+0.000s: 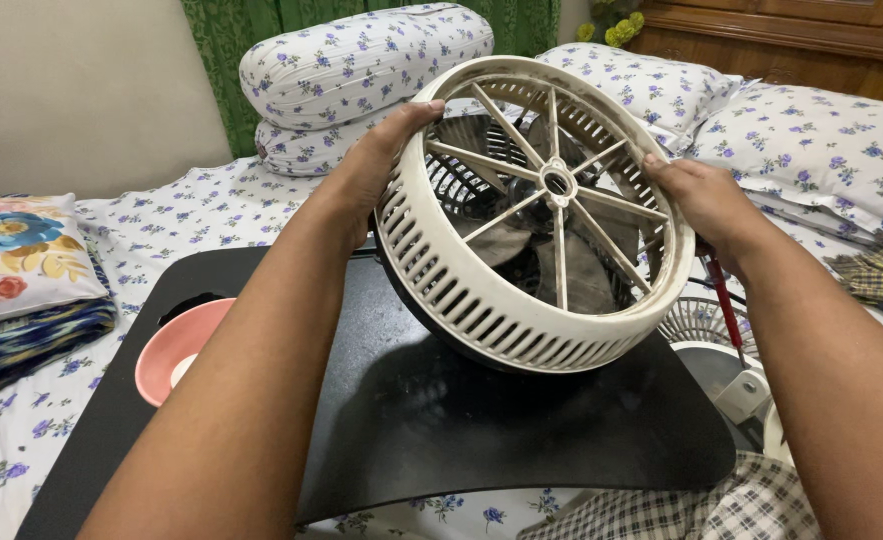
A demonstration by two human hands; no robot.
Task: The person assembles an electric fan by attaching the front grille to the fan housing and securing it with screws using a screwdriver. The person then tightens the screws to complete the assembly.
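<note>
Grip: left hand (377,165) and right hand (702,200) both clamped on opposite rim edges of fan guard (462,290), held tilted above black bench (522,420), open face toward viewer. Guard sits squarely between hands, neither nearer; round, so no long axis. Cream plastic, slotted side wall, thin spokes meeting at small hub (559,183); grey blades behind spokes. Left of guard: pink bowl (167,350) in bench recess. Floral pillows (362,60) behind guard.

Floral bed (162,215): black tray (442,420), pillows (362,60).
</note>
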